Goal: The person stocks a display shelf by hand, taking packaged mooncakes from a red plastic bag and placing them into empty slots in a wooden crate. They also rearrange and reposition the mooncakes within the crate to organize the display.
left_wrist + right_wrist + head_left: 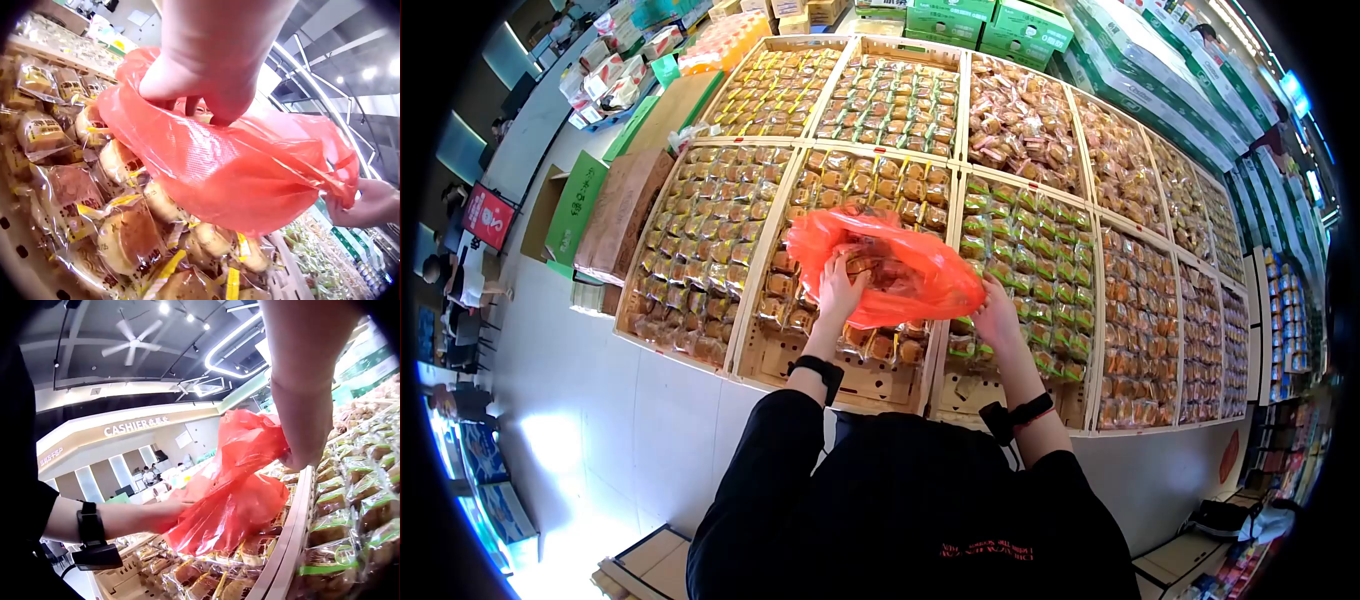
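Note:
A thin red plastic bag (925, 290) is spread over the trays of individually wrapped cakes, its mouth facing up. My left hand (838, 288) reaches into the mouth, its fingertips hidden behind the red film in the left wrist view; I cannot tell whether they hold a cake. Wrapped cakes show inside the bag near those fingers in the head view. At the bag's other end, my right hand (997, 315) pinches the gathered edge between thumb and fingers. Wrapped cakes with yellow strips (128, 240) lie directly below the bag.
Wooden-framed trays of wrapped cakes stretch out ahead and to both sides. Green-striped packets (1030, 270) fill the tray on the right. A wooden divider (294, 531) runs between trays. Cardboard boxes (625, 215) stand at the left, and green cartons (1025, 35) at the back.

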### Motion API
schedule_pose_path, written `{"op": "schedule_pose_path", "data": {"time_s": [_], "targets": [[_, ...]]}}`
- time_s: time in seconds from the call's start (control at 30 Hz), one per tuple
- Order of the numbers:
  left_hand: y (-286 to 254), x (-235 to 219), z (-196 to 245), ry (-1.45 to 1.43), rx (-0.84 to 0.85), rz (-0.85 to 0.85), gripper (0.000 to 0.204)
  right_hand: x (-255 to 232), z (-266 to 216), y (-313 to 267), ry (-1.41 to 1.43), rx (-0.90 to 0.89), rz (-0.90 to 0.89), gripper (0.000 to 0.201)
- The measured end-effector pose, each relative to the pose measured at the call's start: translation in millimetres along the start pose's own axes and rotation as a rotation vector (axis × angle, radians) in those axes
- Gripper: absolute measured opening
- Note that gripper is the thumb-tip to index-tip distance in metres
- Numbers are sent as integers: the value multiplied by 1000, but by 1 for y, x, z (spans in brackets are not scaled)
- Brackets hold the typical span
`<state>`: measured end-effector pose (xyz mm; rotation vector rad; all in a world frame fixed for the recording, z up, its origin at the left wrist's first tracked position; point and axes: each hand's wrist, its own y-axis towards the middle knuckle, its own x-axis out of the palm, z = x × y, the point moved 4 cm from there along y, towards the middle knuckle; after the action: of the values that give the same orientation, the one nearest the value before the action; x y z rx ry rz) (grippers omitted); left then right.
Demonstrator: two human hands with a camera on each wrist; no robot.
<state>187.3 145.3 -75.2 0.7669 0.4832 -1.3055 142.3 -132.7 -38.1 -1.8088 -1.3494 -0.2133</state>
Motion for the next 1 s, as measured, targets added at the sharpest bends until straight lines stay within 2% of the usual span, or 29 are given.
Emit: {"op": "schedule_pose_path", "data": {"time_s": [0.07,0.13,0.27,0.33,0.37,0.43,0.5,0.6,0.67,0.7,0.77,0.83,0.87,0.9,0.97,1.0], "targets": [[9,3,-1,50,-50,-34,54,-4,-1,-6,-39,-18,-9,35],[16,3,1,70,-272,-260,52,-8,-1,-9,-53,-42,-21,33],[16,-9,10,-41,-326,-321,49,0,-11,-27,-99,-59,-10,27],[5,-24,22,-127,37,-92,48,6,-25,-39,-94,-83,-83,24],[-3,-27,23,-121,44,-99,48,9,-29,-46,-93,-102,-148,22],[-22,-57,55,-58,250,76,47,14,-34,-57,-103,-131,-186,21],[-37,-75,73,-65,275,78,48,28,-34,-71,-310,-156,-250,23],[-52,-91,102,-285,332,57,52,53,-25,-101,-466,-163,-288,27],[-60,-92,118,-347,369,32,51,57,-14,-109,-527,-181,-417,34],[-63,-91,126,-406,402,21,50,54,-10,-110,-523,-186,-395,34],[-72,-82,143,-437,464,-15,47,48,1,-115,-558,-41,-466,34],[-86,-63,158,-448,473,-146,45,34,6,-117,-568,63,-420,33],[-94,-47,159,-443,518,-258,50,26,2,-121,-608,44,-378,30],[-100,-39,167,-473,540,-284,50,7,12,-112,-516,-7,-409,30],[-112,-26,183,-435,567,-407,56,-24,10,-110,-467,31,-354,29],[-115,-27,193,-409,610,-523,65,-38,7,-113,-461,17,-322,29]]}}
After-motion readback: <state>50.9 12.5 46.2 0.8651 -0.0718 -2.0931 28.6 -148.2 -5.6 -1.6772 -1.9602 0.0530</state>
